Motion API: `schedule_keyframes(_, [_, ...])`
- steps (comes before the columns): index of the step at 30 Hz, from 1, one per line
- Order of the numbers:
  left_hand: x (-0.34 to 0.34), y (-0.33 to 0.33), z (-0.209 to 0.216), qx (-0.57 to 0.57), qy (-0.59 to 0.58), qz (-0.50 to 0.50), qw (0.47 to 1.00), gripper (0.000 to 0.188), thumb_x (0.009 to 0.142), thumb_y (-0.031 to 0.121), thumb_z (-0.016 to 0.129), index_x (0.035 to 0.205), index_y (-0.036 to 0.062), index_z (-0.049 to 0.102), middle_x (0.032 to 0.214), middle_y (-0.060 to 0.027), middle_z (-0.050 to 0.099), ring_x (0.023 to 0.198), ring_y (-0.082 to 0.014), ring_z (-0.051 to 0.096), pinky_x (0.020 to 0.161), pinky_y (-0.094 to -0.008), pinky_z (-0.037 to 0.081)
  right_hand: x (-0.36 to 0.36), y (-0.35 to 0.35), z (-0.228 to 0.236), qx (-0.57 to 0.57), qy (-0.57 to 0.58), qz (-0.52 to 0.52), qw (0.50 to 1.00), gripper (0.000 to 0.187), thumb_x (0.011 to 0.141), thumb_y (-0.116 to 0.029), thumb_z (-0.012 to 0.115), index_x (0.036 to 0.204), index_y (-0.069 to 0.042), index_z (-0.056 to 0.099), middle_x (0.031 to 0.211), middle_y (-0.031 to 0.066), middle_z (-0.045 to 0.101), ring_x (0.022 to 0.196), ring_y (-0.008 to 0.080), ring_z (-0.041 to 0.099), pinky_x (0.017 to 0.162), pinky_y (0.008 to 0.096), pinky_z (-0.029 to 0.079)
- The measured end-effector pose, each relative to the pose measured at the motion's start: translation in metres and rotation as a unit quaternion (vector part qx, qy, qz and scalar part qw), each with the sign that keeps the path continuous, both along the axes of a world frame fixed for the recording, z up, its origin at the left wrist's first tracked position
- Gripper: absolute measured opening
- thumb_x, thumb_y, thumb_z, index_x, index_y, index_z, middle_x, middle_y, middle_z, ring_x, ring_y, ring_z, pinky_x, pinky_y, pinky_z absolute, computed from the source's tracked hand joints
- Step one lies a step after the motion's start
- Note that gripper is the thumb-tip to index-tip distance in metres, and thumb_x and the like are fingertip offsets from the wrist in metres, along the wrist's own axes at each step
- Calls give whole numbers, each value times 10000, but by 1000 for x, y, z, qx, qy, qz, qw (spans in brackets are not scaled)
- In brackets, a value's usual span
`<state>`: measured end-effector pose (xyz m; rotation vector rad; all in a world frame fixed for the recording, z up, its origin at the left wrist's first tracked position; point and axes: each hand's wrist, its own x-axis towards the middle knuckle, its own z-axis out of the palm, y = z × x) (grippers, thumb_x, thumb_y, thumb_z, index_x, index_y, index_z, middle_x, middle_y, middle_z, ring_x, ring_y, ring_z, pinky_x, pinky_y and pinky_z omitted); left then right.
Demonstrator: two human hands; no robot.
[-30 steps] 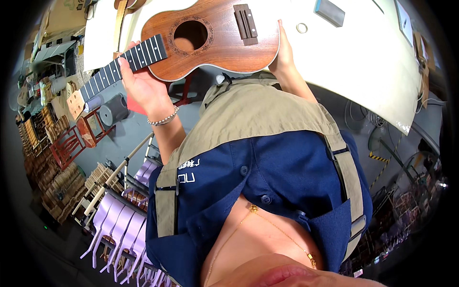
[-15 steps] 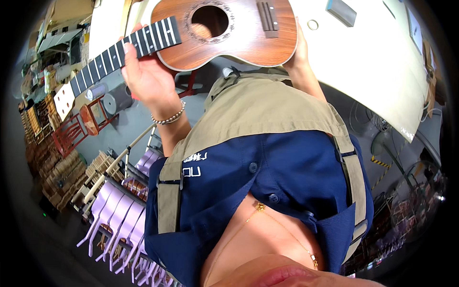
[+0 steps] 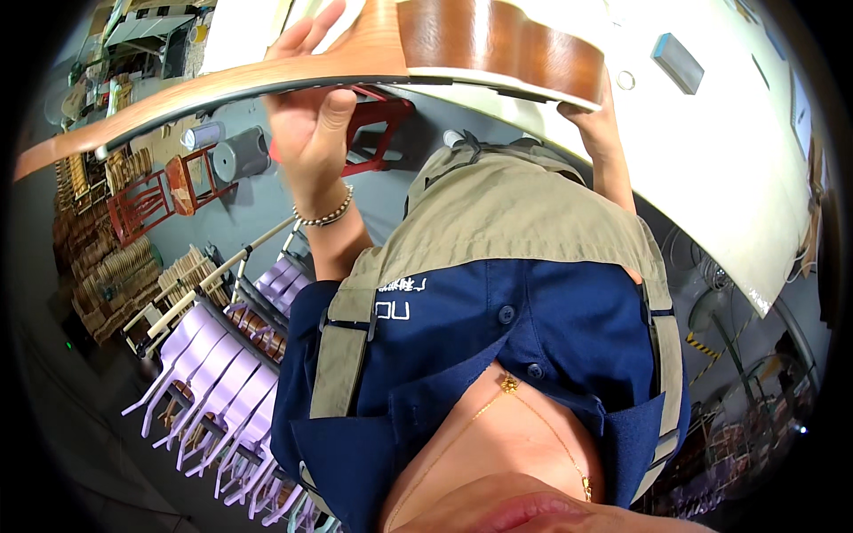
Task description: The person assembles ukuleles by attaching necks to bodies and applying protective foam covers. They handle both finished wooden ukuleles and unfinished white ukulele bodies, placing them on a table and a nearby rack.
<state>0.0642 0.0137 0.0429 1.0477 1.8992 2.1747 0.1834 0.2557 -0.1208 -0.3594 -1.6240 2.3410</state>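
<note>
A brown wooden ukulele [image 3: 498, 40] is turned edge-on above the worktable's near side, its brown side wall facing up and its pale-edged front turned toward me. Its long neck [image 3: 249, 75] reaches out to the left, with the dark fretboard along the lower edge. My left hand [image 3: 311, 133] is around the neck near the body, thumb on the near side and fingers beyond it. At the body's right end, my right hand [image 3: 597, 129] grips the rounded edge; most of its fingers are hidden behind the body. The sound hole and bridge are out of sight.
On the white worktable [image 3: 711, 195] lie a grey-blue block [image 3: 678, 64] and a small ring [image 3: 625, 81]. Left of me are a red stool [image 3: 382, 133], a grey bin [image 3: 242, 155] and a rack of lilac ukulele-shaped pieces [image 3: 213, 373]. Stacked wooden parts [image 3: 111, 266] stand farther left.
The ukulele has been rolled from face-up to edge-on, hiding its front and showing its side. Both hands kept hold of it and shifted slightly right in the picture.
</note>
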Motion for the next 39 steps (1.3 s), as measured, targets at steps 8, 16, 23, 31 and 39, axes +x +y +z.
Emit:
schedule_keyframes(8, [6,13,-11,24,-24,55,998,538,867,382,450,1254,68,247,1179,-326,408,1144,-334,409,939,-442,347,-4,-22,11,14,9,-14,1000,840,533,131,695,1249,-91,317,1281,66,309,1071,226,469,836,346,495])
schedule_keyframes(16, [-4,-1,-27,123,-75,174,974,478,933,337,246,1340,191,41,1209,-283,371,1139,-317,399,935,-474,358,-2,-27,59,235,-44,-66,969,834,515,-29,783,1241,-112,380,1197,79,428,1048,220,488,848,343,475])
schedule_keyframes(23, [-11,-19,-46,200,-249,219,922,442,912,357,343,1268,116,241,1148,-187,452,1059,-276,469,855,-426,445,1,-27,85,363,2,-105,926,836,499,-100,802,1238,-136,413,1221,64,426,1057,233,482,857,354,460])
schedule_keyframes(31, [-14,-34,-79,210,-518,363,746,276,839,270,503,968,28,528,923,-71,569,869,-203,553,743,-349,487,-16,-50,114,413,66,-196,887,665,590,-207,769,1147,-43,444,1081,123,491,955,217,492,825,337,404])
schedule_keyframes(39, [3,-18,-107,278,-606,57,743,284,853,256,494,1023,29,508,969,-82,558,878,-199,542,760,-328,480,-10,-47,98,271,154,30,950,1031,470,-353,803,1325,-141,268,1237,124,451,1173,247,400,995,399,302])
